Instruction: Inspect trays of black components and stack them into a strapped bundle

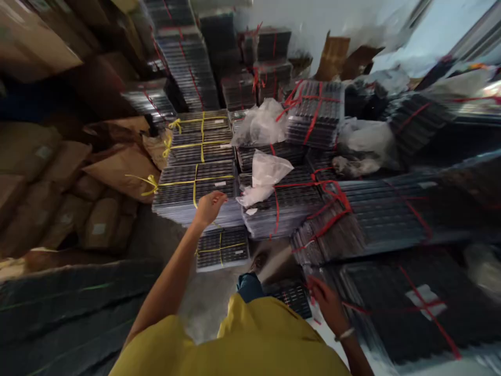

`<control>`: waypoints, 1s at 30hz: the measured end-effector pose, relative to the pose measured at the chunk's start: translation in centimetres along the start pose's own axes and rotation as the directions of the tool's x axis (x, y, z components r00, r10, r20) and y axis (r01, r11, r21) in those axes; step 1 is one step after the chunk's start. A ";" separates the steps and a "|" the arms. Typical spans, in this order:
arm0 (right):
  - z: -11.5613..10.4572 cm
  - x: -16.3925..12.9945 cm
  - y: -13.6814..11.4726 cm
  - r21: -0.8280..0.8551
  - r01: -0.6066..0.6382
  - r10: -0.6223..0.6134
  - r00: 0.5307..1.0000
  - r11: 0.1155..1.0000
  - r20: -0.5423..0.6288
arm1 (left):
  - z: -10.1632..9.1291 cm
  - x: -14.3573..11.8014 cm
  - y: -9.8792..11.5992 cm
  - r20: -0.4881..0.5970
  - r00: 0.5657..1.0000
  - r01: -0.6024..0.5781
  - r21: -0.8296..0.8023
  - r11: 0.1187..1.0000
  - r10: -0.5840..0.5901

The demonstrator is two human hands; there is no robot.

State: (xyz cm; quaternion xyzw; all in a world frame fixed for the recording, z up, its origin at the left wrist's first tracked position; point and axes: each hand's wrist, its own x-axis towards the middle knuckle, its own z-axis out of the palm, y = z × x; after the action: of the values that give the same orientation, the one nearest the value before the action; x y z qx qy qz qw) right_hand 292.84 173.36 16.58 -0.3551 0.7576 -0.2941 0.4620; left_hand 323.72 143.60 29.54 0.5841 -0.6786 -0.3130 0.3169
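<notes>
My left hand (210, 207) is over the front edge of a stack of black ribbed plastic trays (180, 175) bound with yellow strap (194, 190). Its fingers are bent together, thumb near the fingertips; anything between them is too small to make out. Low on the right, my right hand (326, 303) hangs beside a red-strapped bundle of dark trays (391, 292). Blur smears its fingers, and bits of red strap (313, 300) show close by. A crumpled clear plastic bag (266, 175) lies on the neighbouring red-strapped stack (297, 196).
A lower yellow-strapped stack (230, 248) sits on the floor (195, 297) near my foot (258, 261). Brown paper-wrapped packages (105, 224) pile up on the left. Tall tray stacks (188, 62) rise at the back. Another small black tray bundle (291, 297) is by my legs.
</notes>
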 end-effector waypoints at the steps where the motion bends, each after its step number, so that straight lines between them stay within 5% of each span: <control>1: 0.2 1.5 -2.1 -0.006 0.049 -0.049 0.999 0.999 0.021 | 0.1 0.6 -0.7 0.012 1.000 0.011 0.009 1.000 -0.011; 7: 2.6 6.6 -10.7 -0.038 0.257 -0.253 0.964 0.966 0.086 | 0.6 2.7 -2.7 0.067 0.998 -0.010 0.040 0.999 0.007; 13: 4.6 7.4 -12.6 -0.084 0.326 -0.314 0.941 0.942 0.129 | 1.5 4.5 -2.2 0.126 0.984 -0.135 0.088 0.987 0.124; 20: 3.5 8.7 -14.7 -0.129 0.375 -0.370 0.927 0.918 0.061 | 5.2 3.7 -0.6 0.293 0.916 -0.320 0.117 0.940 0.275; 30: 2.9 15.5 -22.7 -0.242 0.427 -0.454 0.888 0.871 -0.067 | 9.4 2.1 -1.3 0.229 0.946 -0.277 0.214 0.937 0.228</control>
State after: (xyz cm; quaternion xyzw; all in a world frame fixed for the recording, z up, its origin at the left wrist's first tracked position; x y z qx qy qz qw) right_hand 296.55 147.42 25.33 -0.5492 0.7110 -0.3268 0.2934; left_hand 316.83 141.85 22.96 0.4914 -0.8099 -0.2414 0.2105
